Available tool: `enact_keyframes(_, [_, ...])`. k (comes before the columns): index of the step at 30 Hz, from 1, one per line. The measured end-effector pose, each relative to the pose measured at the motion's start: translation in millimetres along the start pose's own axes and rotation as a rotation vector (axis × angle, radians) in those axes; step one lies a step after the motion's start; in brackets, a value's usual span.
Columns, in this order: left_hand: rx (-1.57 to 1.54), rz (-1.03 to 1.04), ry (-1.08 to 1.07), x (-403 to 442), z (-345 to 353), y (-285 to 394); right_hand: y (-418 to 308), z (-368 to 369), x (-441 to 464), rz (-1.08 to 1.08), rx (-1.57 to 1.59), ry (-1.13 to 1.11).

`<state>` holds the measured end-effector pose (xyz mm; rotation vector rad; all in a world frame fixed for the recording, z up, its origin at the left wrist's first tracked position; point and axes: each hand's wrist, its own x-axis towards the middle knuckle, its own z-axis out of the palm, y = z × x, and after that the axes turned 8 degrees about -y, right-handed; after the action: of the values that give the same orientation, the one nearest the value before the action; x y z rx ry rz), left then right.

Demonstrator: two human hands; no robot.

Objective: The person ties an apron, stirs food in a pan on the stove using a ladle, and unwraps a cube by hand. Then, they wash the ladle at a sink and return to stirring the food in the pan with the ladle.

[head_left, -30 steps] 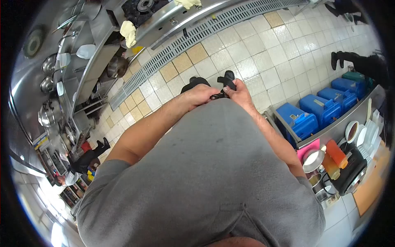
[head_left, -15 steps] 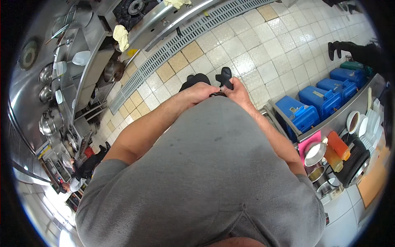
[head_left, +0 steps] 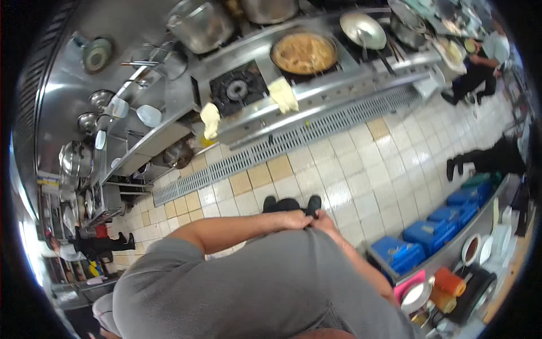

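Shirt (head_left: 254, 271) runs lengthwise forward to left hand (head_left: 292, 219) and right hand (head_left: 324, 222).

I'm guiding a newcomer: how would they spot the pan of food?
Find the long steel stove beyond the floor grate. Right of its bare black burner sits a wide round pan. Unlike the silvery pan further right, it holds brownish food.

A commercial kitchen: the long steel stove (head_left: 334, 89) carries big pots (head_left: 204, 31) along its back and a wide pan (head_left: 282, 68) of food (head_left: 305, 52). Left of the stove are metal bowls (head_left: 88, 122); before it, a drain grate (head_left: 244, 159) crosses the tiled floor (head_left: 361, 166). Another person (head_left: 497, 48) stands by the stove's right end, and bottles (head_left: 449, 281) lie across the floor from it.
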<state>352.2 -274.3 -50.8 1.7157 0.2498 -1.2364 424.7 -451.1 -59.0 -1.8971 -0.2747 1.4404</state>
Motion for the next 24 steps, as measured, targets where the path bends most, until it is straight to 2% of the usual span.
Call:
enact_keyframes(2, [0.136, 0.022, 0.05, -12.5, -13.2, 7.4, 13.2, -3.3, 13.6, -0.103, 0.002, 0.027])
enact_keyframes(4, [0.126, 0.048, 0.206, -59.2, -35.3, 35.5, 10.7, -17.8, 3.4, -0.156, 0.239, 0.086])
enact_keyframes(6, [0.193, 0.124, 0.672, -62.2, -49.9, -28.5, 32.2, -43.1, 8.2, 0.009, 0.159, 0.229])
enact_keyframes(7, [0.177, 0.063, 0.834, -81.2, -51.9, -56.8, 69.6, -50.6, 18.8, -0.087, -0.068, 0.416])
enact_keyframes(8, [0.324, -0.101, 0.778, -101.2, -55.1, -92.6, 108.5, -57.3, 24.9, -0.186, -0.293, 0.595])
enact_keyframes(9, [0.394, -0.268, 0.66, -126.4, -48.6, -124.3, 119.5, -69.5, 9.8, -0.157, -0.362, 0.462])
enact_keyframes(10, [0.44, -0.453, 0.361, -152.2, -36.4, -151.1, 128.6, -82.5, -6.5, -0.127, -0.426, 0.332])
enact_keyframes(11, [0.537, -0.372, 0.005, -139.8, -12.8, -246.0, 139.1, -90.5, -22.7, -0.073, -0.488, 0.189])
enact_keyframes(12, [0.332, -0.24, -0.234, -147.9, 24.8, -300.8, 131.6, -98.4, -44.3, 0.012, -0.54, -0.096])
enact_keyframes(13, [0.167, -0.033, -0.238, -152.0, 80.6, -360.2, 126.5, -98.9, -54.9, 0.08, -0.537, -0.299])
enact_keyframes(14, [-0.109, -0.016, -0.254, -169.1, 112.2, -375.9, 122.7, -95.6, -57.5, 0.132, -0.489, -0.394])
enact_keyframes(17, [-0.688, -0.202, -0.08, -212.4, 108.5, -337.4, 116.5, -74.0, -49.1, 0.269, -0.318, -0.537])
enact_keyframes(20, [-0.941, -0.157, 0.07, -224.4, 80.5, -323.3, 116.4, -50.3, -33.9, 0.376, -0.139, -0.587])
enact_keyframes(24, [-1.065, -0.081, 0.189, -238.8, 17.4, -325.0, 117.4, 5.1, -16.5, 0.456, 0.093, -0.682])
